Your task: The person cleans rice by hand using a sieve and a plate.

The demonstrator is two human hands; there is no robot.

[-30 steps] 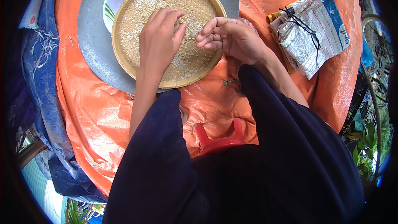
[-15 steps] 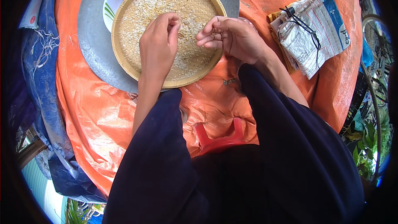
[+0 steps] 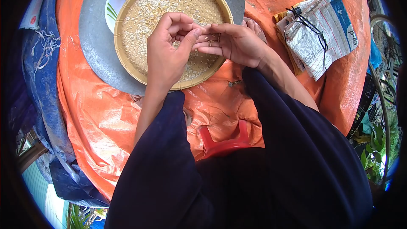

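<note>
Over the round woven bamboo tray (image 3: 119,51), which has pale rice grains (image 3: 142,15) spread across it, my two hands meet. My left hand (image 3: 169,48) is closed, thumb and fingers drawn together at the fingertips of the other hand; anything pinched there is too small to make out. Palm up and cupped, my right hand (image 3: 239,44) carries a few small brownish grains (image 3: 214,39) on its fingers. Both hands are above the tray's near right part and hide some of the rice.
Beneath the tray are a white plate with green leaf patterns (image 3: 113,0) and a large grey metal disc (image 3: 95,46). Orange tarpaulin (image 3: 101,131) covers the ground. Folded sacks (image 3: 313,38) lie to the right, a red plastic stool (image 3: 224,144) is under me, and blue tarpaulin (image 3: 44,89) borders the left.
My left hand has moved right to meet my right hand's fingertips. My right hand has turned more palm up, showing the brownish grains. The tray has shifted very slightly.
</note>
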